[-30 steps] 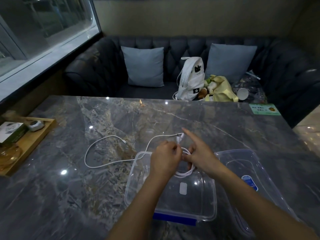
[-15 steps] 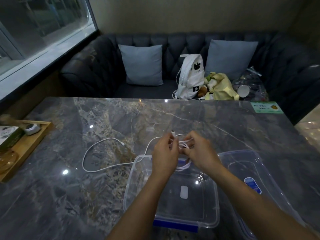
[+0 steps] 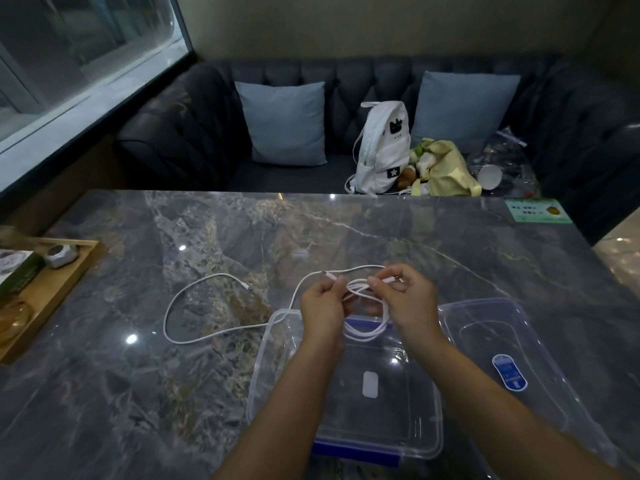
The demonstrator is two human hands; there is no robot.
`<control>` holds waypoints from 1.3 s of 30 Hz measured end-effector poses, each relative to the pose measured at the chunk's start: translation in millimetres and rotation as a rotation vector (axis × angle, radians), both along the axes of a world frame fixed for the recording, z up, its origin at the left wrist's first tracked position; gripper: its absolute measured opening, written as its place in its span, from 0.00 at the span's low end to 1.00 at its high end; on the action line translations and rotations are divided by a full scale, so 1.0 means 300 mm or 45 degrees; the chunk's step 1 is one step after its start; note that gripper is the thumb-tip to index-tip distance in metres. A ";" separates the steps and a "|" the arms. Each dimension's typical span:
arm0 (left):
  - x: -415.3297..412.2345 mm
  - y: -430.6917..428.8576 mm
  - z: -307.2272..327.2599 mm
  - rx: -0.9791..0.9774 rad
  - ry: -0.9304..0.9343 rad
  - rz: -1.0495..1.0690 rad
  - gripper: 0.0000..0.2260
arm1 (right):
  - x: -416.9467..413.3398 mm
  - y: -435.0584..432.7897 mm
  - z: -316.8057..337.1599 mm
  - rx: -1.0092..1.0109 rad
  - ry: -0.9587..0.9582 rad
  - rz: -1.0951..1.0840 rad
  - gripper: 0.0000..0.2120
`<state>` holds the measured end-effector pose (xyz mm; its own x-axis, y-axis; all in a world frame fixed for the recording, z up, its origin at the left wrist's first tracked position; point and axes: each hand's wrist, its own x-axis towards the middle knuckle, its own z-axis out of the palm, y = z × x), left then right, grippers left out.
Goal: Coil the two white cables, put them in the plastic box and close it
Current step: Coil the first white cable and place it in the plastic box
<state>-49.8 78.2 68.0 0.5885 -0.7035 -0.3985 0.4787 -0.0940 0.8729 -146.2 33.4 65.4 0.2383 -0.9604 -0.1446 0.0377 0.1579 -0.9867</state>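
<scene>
- No text readable anywhere.
- Green card (image 3: 537, 211) at the table's far right corner: printed lines, too small to read, plus a yellow fruit picture.
- Blue sticker (image 3: 509, 371) on the clear lid (image 3: 485, 317): white print, blurred.
- White backpack (image 3: 383, 147): black cat-shaped logo with tiny illegible print under it; white star on a black patch lower down.
- Green box (image 3: 17, 271) on the wooden tray (image 3: 52, 289): print illegible.

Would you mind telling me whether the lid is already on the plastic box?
No, the clear lid lies flat on the table to the right of the open plastic box.
</scene>
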 end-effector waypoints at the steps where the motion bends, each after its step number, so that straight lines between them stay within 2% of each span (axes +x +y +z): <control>1: 0.007 0.002 -0.003 0.009 -0.005 -0.008 0.05 | -0.004 -0.008 0.000 0.098 -0.033 -0.019 0.08; 2: 0.012 0.007 -0.003 0.020 -0.018 -0.007 0.02 | -0.008 -0.014 0.002 0.200 -0.038 -0.028 0.09; 4: 0.027 0.015 -0.024 0.050 -0.150 -0.040 0.11 | -0.014 -0.023 -0.001 0.355 -0.018 -0.007 0.07; 7: 0.028 0.030 -0.049 0.158 -0.656 -0.173 0.15 | -0.022 -0.031 -0.009 0.417 -0.006 0.004 0.07; 9: 0.024 0.052 -0.053 0.195 -0.988 -0.144 0.15 | -0.027 -0.033 -0.015 0.402 0.018 -0.013 0.06; 11: 0.022 0.088 -0.046 0.020 -1.322 -0.157 0.16 | -0.034 -0.038 -0.020 0.380 0.035 -0.033 0.05; 12: 0.022 0.106 -0.044 -0.097 -1.474 -0.278 0.20 | -0.037 -0.039 -0.019 0.368 0.044 -0.038 0.05; 14: 0.026 0.132 -0.054 -0.221 -1.799 -0.694 0.34 | -0.040 -0.035 -0.013 0.358 0.025 -0.046 0.06; 16: 0.037 0.148 -0.083 -0.103 -2.133 -1.056 0.47 | -0.042 -0.032 -0.007 0.366 -0.006 -0.052 0.09; 18: 0.061 0.154 -0.113 -0.046 -2.267 -1.102 0.49 | -0.044 -0.028 0.000 0.419 -0.021 -0.009 0.08; 21: 0.106 0.153 -0.105 -0.218 -2.047 -0.963 0.34 | -0.052 -0.017 0.009 0.598 -0.079 0.119 0.01; 23: 0.122 0.148 -0.098 -0.338 -1.916 -0.914 0.25 | -0.063 -0.012 0.013 0.714 -0.099 0.186 0.03; 27: 0.111 0.140 -0.069 -0.185 -1.404 -0.882 0.14 | -0.080 -0.001 0.016 0.869 -0.053 0.321 0.06; 30: 0.100 0.141 -0.064 -0.147 -0.950 -0.835 0.10 | -0.097 0.003 0.023 0.856 0.077 0.436 0.13; 32: 0.101 0.151 -0.070 -0.126 -0.636 -0.787 0.09 | -0.102 0.009 0.025 0.784 0.188 0.450 0.18; 34: 0.114 0.165 -0.082 -0.116 -0.453 -0.756 0.07 | -0.102 0.013 0.014 0.590 0.293 0.403 0.20; 37: 0.138 0.187 -0.090 -0.081 -0.395 -0.807 0.04 | -0.097 0.030 0.005 0.250 0.276 0.427 0.18; 39: 0.147 0.199 -0.091 -0.055 -0.384 -0.828 0.04 | -0.091 0.052 0.009 0.178 0.212 0.552 0.15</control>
<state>-5.6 138.0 40.6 0.1250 -0.9605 -0.2484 0.0746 -0.2406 0.9678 -173.7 49.2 68.0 0.5749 -0.7464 -0.3354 -0.2179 0.2554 -0.9420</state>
